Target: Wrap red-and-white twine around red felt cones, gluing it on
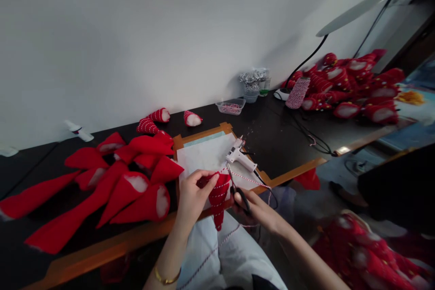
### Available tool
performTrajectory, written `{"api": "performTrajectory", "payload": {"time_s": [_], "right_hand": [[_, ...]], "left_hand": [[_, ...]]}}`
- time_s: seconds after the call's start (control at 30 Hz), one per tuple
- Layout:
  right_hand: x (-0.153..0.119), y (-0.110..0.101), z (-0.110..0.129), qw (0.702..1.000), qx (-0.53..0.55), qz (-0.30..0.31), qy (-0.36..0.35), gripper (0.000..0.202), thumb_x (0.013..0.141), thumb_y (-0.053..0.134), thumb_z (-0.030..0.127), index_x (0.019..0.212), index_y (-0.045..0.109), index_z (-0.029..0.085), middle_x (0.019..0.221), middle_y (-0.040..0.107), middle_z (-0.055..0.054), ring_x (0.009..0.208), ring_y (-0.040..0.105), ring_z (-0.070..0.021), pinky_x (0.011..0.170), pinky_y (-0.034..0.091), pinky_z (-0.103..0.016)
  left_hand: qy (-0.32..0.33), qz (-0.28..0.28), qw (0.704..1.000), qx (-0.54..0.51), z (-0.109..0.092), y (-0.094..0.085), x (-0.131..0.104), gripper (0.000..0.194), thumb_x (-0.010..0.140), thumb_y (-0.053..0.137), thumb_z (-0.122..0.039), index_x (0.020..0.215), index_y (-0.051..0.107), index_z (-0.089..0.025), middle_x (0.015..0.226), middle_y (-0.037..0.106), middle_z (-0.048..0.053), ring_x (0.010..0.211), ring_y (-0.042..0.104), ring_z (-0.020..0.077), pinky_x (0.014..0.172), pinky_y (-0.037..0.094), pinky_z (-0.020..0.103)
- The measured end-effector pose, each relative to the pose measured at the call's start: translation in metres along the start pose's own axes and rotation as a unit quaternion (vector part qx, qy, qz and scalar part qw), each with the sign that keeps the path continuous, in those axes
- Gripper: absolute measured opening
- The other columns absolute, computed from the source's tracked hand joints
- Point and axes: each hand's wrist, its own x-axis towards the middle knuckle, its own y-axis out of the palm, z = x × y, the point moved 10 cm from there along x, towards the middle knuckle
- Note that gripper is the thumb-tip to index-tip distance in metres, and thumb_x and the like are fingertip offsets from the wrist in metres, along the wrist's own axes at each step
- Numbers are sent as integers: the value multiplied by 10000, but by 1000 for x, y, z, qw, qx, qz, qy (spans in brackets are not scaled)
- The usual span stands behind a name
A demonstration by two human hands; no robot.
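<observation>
My left hand (196,195) pinches the wide top end of a red felt cone (218,195) wound with red-and-white cord. The cone hangs point down over the table's front edge. In my right hand (253,208) is a pair of scissors (242,200) with black handles, its blades pointing up beside the cone's top. A red-and-white twisted cord (246,178) runs from near the blades to the right, and more of it trails down across my lap. Just beyond my hands a white glue gun (240,156) lies on a white sheet (200,159).
Stuffed red cones (136,186) are heaped on the left. A clear tray (231,106), a cord spool (298,93) and a desk lamp (356,11) stand toward the back. Decorated red cones (343,81) pile up at right. Part of another person (397,190) shows at the right.
</observation>
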Motion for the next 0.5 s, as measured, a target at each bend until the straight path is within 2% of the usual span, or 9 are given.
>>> {"api": "performTrajectory", "payload": {"time_s": [0.17, 0.5], "right_hand": [[-2, 4, -8, 999, 39, 17, 21, 544, 860, 487, 742, 938, 497, 203, 749, 424, 16, 595, 332, -90, 420, 222, -155], [4, -1, -10, 998, 63, -9, -1, 539, 863, 510, 724, 881, 509, 185, 717, 463, 12, 548, 305, -74, 435, 183, -178]], "left_hand": [[1, -2, 1000, 0, 0, 0, 0, 265, 807, 690, -440, 830, 727, -179, 765, 728, 29, 687, 649, 178, 649, 505, 252], [10, -1, 1000, 10, -7, 0, -1, 248, 802, 694, -422, 816, 730, -177, 751, 726, 27, 671, 640, 173, 632, 497, 246]]}}
